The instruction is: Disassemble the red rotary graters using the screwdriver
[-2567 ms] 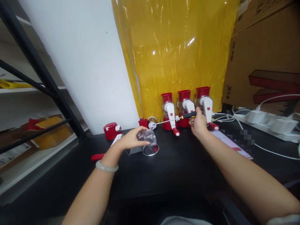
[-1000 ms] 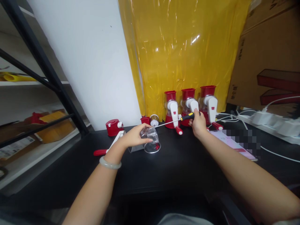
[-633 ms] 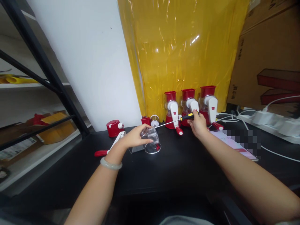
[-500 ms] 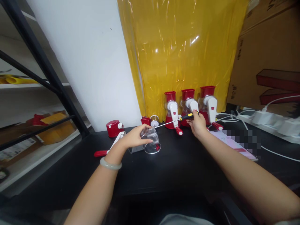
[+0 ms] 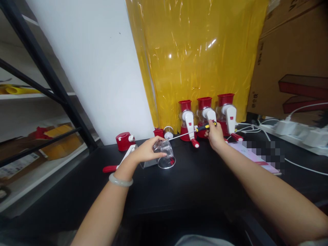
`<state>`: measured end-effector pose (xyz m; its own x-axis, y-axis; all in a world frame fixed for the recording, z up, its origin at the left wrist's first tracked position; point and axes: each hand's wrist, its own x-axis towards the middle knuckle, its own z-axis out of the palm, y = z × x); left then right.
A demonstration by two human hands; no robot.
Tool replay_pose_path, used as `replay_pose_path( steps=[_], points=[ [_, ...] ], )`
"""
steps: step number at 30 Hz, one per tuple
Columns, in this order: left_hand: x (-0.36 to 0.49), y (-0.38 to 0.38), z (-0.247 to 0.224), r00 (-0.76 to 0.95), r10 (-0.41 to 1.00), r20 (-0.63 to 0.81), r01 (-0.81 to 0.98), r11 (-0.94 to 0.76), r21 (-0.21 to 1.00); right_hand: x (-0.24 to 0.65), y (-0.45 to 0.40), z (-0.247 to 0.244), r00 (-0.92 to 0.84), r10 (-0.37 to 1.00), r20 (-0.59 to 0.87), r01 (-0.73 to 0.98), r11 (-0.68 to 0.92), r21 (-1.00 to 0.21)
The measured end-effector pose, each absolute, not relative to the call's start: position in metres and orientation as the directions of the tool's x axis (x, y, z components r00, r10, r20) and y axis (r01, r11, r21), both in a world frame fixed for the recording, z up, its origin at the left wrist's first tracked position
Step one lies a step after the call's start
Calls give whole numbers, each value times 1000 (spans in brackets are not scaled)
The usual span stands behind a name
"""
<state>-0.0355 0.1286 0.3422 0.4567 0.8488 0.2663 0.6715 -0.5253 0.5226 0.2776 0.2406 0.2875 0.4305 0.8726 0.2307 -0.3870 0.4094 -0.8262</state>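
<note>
My left hand (image 5: pixel 150 149) is closed around a clear plastic grater housing (image 5: pixel 167 150), its round rim turned toward me just above the black table. In my right hand (image 5: pixel 214 134) is a screwdriver (image 5: pixel 203 127) with a black and yellow handle. Its long shaft points left, and the tip meets the upper part of the housing; exactly what it touches is too small to tell. A white crank with a red handle (image 5: pixel 110 168) lies left of my left hand. Behind it stands a red base (image 5: pixel 125 141). Beyond the housing are a red hopper (image 5: pixel 158 132) and a metal grating drum (image 5: pixel 168 131).
Three red and white rotary graters (image 5: pixel 188 119) stand along the back by a yellow plastic sheet (image 5: pixel 189 61). A phone (image 5: pixel 252 157) lies right of my right hand. Cables and a power strip (image 5: pixel 294 136) are at the far right. Shelving (image 5: pixel 64 102) rises on the left.
Almost nothing differs. The view has shifted very slightly; both hands keep their hold, and the screwdriver tip stays at the housing.
</note>
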Motion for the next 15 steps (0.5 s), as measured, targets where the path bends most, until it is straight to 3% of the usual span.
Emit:
replay_pose_path(
  steps=[6, 15],
  points=[
    [-34, 127, 343, 456, 843, 284, 677, -536, 505, 280, 240, 290, 420, 887, 192, -387, 366, -846],
    [-34, 127, 344, 457, 843, 284, 674, -536, 509, 276, 233, 301, 389, 916, 103, -519, 310, -797]
  ],
)
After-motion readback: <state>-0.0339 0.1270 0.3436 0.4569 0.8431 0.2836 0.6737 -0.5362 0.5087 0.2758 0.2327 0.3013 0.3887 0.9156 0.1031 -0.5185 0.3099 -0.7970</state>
